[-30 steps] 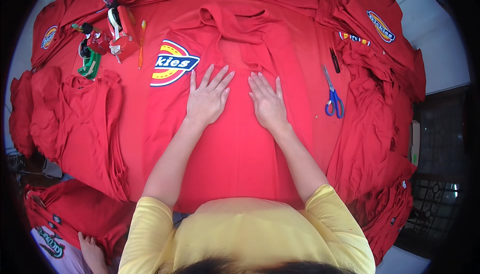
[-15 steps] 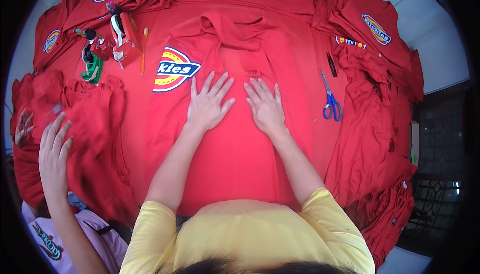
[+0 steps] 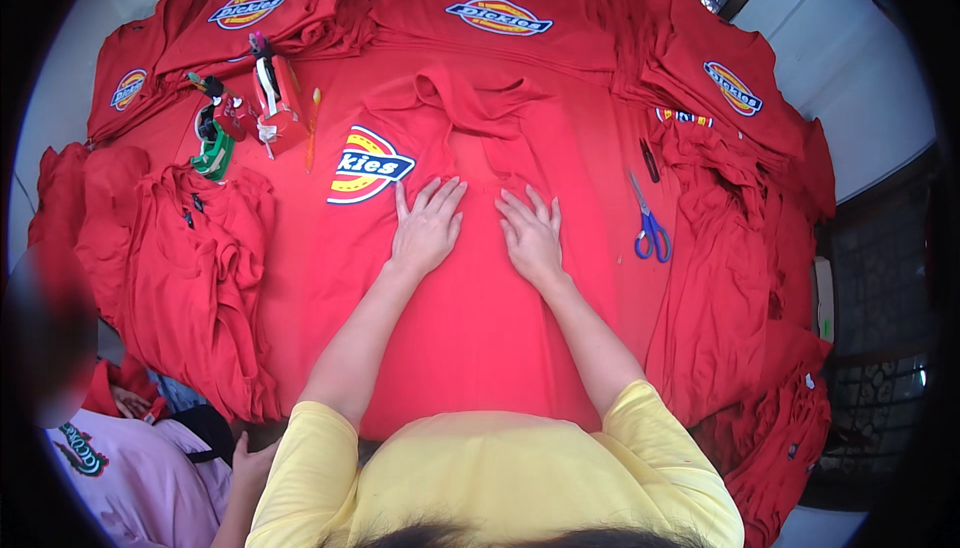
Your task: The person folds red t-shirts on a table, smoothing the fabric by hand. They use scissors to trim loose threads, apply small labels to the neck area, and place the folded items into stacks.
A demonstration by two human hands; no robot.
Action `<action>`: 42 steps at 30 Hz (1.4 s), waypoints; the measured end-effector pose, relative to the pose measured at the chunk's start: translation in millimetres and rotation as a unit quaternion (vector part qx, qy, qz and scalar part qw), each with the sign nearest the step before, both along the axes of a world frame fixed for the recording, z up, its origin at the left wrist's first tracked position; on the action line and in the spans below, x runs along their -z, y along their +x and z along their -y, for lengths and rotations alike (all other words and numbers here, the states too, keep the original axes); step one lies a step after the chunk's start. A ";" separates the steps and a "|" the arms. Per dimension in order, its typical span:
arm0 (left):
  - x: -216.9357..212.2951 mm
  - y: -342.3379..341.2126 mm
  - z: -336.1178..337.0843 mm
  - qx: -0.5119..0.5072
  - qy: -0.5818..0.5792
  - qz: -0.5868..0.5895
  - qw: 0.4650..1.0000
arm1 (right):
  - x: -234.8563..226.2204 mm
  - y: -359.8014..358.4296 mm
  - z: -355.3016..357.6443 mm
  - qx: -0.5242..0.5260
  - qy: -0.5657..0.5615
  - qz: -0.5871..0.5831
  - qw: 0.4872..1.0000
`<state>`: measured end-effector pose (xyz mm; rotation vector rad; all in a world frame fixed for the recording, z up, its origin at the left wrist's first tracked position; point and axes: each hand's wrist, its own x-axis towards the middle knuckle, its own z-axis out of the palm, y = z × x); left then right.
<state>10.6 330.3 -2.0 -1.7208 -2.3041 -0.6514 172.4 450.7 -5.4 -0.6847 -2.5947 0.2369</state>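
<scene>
A red T-shirt (image 3: 480, 338) lies spread in front of me, with its collar end bunched at the far side. A yellow, white and blue printed patch (image 3: 366, 168) shows on its left part. My left hand (image 3: 426, 228) rests flat on the cloth beside that patch, fingers apart. Level with it, my right hand (image 3: 532, 240) also lies palm down with fingers spread, a short gap between the two. Neither hand holds anything; the cloth under both palms is hidden.
Blue-handled scissors (image 3: 652, 233) and a dark slim tool (image 3: 650, 160) lie at right. Red (image 3: 280, 103) and green (image 3: 212, 156) tape dispensers and an orange stick (image 3: 312, 133) stand far left. Red shirt piles (image 3: 200, 278) surround the table. A co-worker in pink (image 3: 140, 478) sits lower left.
The co-worker's hands have left the shirt pile at the left and dropped toward the lower left. My view has shifted slightly; both my hands stay flat on the T-shirt.
</scene>
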 end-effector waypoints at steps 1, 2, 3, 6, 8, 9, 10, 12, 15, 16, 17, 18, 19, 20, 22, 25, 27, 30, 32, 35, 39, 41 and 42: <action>-0.9 -3.6 -4.4 0.017 0.024 -0.016 0.999 | 5.3 1.1 -7.5 -0.007 -0.026 -0.030 0.999; -2.6 -8.0 -9.8 0.035 0.047 -0.031 0.998 | 10.1 1.5 -14.6 -0.015 -0.051 -0.060 0.997; -5.2 -12.5 -15.3 0.050 0.045 -0.032 0.997 | 3.5 -5.0 -15.0 -0.016 -0.030 -0.082 0.996; -25.1 -24.2 -30.1 0.088 0.010 -0.043 0.995 | -30.4 -25.6 -19.6 -0.032 0.008 -0.073 0.997; -45.2 -28.7 -36.2 0.104 -0.042 -0.072 0.991 | -43.7 -29.0 -32.5 -0.060 0.007 0.023 0.998; -57.0 -28.9 -37.2 0.113 -0.013 -0.051 0.992 | -52.5 -29.1 -37.2 -0.070 0.011 0.033 0.997; -64.8 -32.2 -36.5 0.138 0.006 0.067 0.988 | -64.2 -30.2 -40.2 -0.094 -0.035 0.010 0.995; -78.9 -37.2 -35.0 0.181 0.043 0.300 0.936 | -83.2 -30.7 -47.9 -0.143 -0.126 -0.033 0.981; -105.0 -26.4 -23.6 0.130 -0.131 0.407 0.895 | -82.6 -31.1 -57.8 -0.210 -0.443 -0.128 0.862; -111.4 -23.3 -18.7 0.132 -0.160 0.394 0.895 | -83.1 -32.5 -58.6 -0.214 -0.546 -0.131 0.799; -121.5 -23.6 -14.6 0.178 -0.248 0.471 0.828 | -80.8 -32.3 -53.5 -0.222 -0.539 -0.152 0.798; -117.2 -25.8 -9.1 0.168 -0.221 0.525 0.804 | -77.1 -34.2 -46.3 -0.220 -0.576 -0.187 0.765; -105.2 -29.3 -4.2 0.160 -0.193 0.577 0.778 | -70.3 -35.8 -40.8 -0.214 -0.612 -0.220 0.728; -94.6 -30.8 1.1 0.152 -0.164 0.625 0.748 | -65.4 -36.2 -36.4 -0.208 -0.647 -0.253 0.689; -79.8 -18.3 13.5 0.109 -0.072 0.707 0.695 | -65.9 -35.9 -31.7 -0.191 -0.655 -0.239 0.691; -87.1 14.8 24.1 0.017 0.009 0.727 0.686 | -66.4 -41.0 -30.5 -0.179 -0.626 -0.210 0.730; -98.1 24.3 27.4 -0.005 0.028 0.770 0.637 | -72.7 -42.6 -30.5 -0.185 -0.606 -0.184 0.751; -83.8 19.6 31.9 -0.009 0.043 0.817 0.576 | -75.5 -50.6 -32.2 -0.196 -0.572 -0.140 0.784; -69.3 11.3 34.9 0.009 0.049 0.841 0.539 | -82.9 -54.5 -26.4 -0.190 -0.559 -0.116 0.798; -51.6 10.1 37.0 0.026 0.033 0.862 0.505 | -81.5 -55.5 -25.2 -0.195 -0.513 -0.078 0.833; -39.5 14.2 38.8 0.121 0.024 0.889 0.440 | -83.9 -58.6 -21.4 -0.182 -0.453 -0.019 0.873; -30.8 18.6 31.1 0.121 0.027 0.896 0.426 | -75.1 -53.2 -34.0 -0.168 -0.456 0.024 0.874; -21.1 17.1 28.1 0.124 0.025 0.906 0.404 | -73.7 -59.2 -37.4 -0.159 -0.462 0.045 0.871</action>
